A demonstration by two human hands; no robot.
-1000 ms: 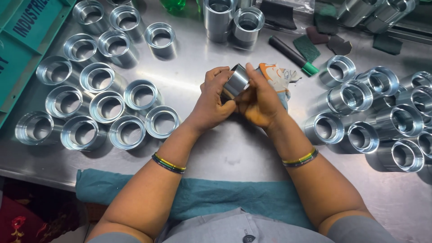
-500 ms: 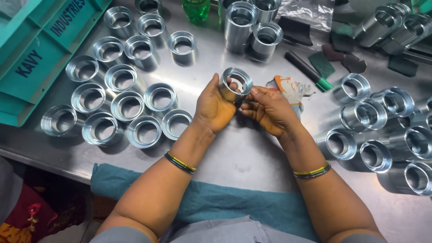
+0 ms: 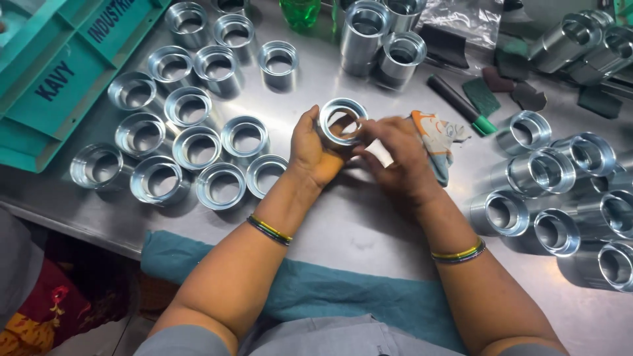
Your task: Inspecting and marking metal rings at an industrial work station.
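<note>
The left hand (image 3: 316, 151) holds a shiny metal ring (image 3: 341, 122) up off the worktop (image 3: 356, 224). Its grip is closed round the ring's left side — thumb and fingers curl on the rim, and the round hole faces up at the camera. The right hand (image 3: 399, 158) sits just right of the ring. Its fingertips touch the ring's right edge, and its grip is pressed together on a small white scrap (image 3: 379, 153). A rag (image 3: 438, 142) with orange and grey on it lies under that hand and pokes out to the right.

Left of the grip, short metal rings (image 3: 191, 145) stand in a bunch on the worktop. I count fourteen, all with the open end up. Right of the grip lie longer metal tubes (image 3: 560, 191) on their sides — about eight show, and some are cut off by the edge. Above the grip stand three tall metal tubes (image 3: 379, 39), close together.

Far left of the grip is a teal plastic crate (image 3: 59, 72) with dark letters on it. Above the grip is a green bottle (image 3: 300, 12), only its bottom showing. Up and right of the grip lie a crinkly clear bag (image 3: 458, 16), a dark stick with a green end (image 3: 461, 105), and a few dark pads (image 3: 494, 82). Below the grip, a teal cloth (image 3: 343, 296) hangs at the worktop's near edge.
</note>
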